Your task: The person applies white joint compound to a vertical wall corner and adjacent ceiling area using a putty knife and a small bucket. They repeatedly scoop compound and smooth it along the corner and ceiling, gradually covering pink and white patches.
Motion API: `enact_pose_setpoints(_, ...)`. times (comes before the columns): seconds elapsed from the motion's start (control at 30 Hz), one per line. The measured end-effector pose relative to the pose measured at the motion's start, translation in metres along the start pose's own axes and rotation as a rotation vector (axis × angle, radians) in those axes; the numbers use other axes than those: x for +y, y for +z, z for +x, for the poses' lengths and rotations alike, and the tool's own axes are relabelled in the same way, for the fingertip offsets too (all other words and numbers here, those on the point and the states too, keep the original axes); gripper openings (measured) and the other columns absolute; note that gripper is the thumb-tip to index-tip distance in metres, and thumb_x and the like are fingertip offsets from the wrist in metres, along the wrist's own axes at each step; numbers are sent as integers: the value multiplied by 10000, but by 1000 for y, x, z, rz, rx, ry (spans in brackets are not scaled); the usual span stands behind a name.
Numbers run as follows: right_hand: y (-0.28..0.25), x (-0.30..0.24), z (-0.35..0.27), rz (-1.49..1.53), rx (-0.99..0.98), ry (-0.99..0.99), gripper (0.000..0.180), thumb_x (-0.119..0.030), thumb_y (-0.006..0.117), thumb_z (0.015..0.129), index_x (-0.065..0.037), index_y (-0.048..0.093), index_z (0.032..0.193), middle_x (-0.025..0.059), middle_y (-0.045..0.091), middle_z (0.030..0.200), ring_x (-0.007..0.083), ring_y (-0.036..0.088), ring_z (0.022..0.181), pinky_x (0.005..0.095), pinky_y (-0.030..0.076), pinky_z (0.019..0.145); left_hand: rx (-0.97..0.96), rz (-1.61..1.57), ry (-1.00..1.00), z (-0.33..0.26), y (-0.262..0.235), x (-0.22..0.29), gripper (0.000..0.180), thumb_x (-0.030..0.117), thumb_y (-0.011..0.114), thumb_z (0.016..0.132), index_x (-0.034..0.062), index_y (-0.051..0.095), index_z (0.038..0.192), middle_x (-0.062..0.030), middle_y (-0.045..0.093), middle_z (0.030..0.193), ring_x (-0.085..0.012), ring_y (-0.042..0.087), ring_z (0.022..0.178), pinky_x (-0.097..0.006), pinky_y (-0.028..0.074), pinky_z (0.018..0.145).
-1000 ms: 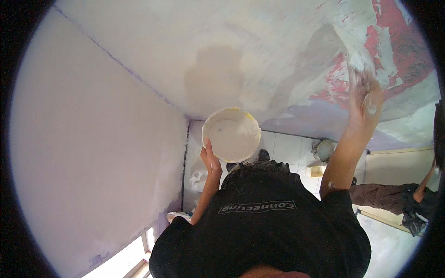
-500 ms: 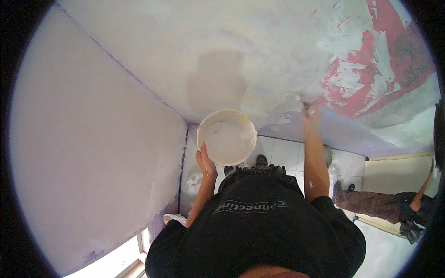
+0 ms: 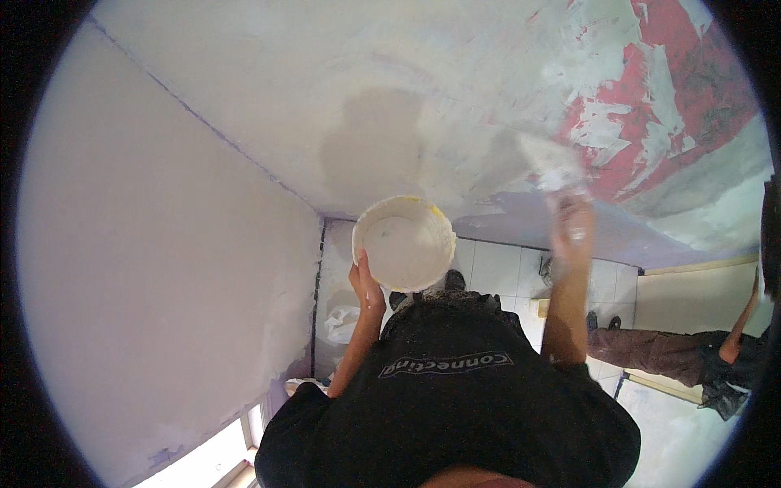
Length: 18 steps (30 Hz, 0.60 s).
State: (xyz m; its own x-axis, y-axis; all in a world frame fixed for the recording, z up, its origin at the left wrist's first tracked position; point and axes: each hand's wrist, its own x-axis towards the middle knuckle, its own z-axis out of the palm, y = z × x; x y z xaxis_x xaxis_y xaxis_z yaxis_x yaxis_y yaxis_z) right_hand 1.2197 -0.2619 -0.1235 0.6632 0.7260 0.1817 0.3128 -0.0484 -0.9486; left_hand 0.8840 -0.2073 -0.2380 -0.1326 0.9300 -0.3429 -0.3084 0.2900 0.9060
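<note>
A round white bucket stands out in front of my belly, its rim crusted and marked with yellow. Whitish paste shows inside it. My left hand grips the bucket's left side, thumb up at the rim. To the right, my right hand is smeared by motion and closed round a putty knife. The broad pale blade of that putty knife points up toward the wall ahead; whether it touches cannot be told. White smears mark the hand.
Red patches show through white filler on the wall's right part. Another person stands at the far right. A white plastic bag lies on the tiled floor. The left wall meets the front wall at a corner; a window is lower left.
My right hand has swung to the right and back from the wall, and the knife's blade now shows. The bucket and my left hand sit slightly farther right in the picture.
</note>
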Motion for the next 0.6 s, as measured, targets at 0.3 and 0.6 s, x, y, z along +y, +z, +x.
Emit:
enact_pose_setpoints(0.3, 87, 95, 45, -504, -153, 83, 260, -177, 581, 861, 65, 570, 957, 182, 600, 985, 215, 570, 963, 291, 497, 848, -6, -24, 14, -15, 6, 9, 586, 423, 465, 905, -117, 496, 1128, -171, 590, 1040, -223, 558, 943, -321, 430, 832)
enact_pose_setpoints(0.6, -15, -149, 54, 615, 294, -113, 239, 3, 459, 871, 163, 475, 1047, 282, 537, 1050, 314, 511, 1081, 378, 427, 994, 15, -18, 39, -17, 10, 10, 576, 423, 463, 905, -111, 500, 1119, -170, 588, 1030, -221, 560, 932, -324, 438, 812)
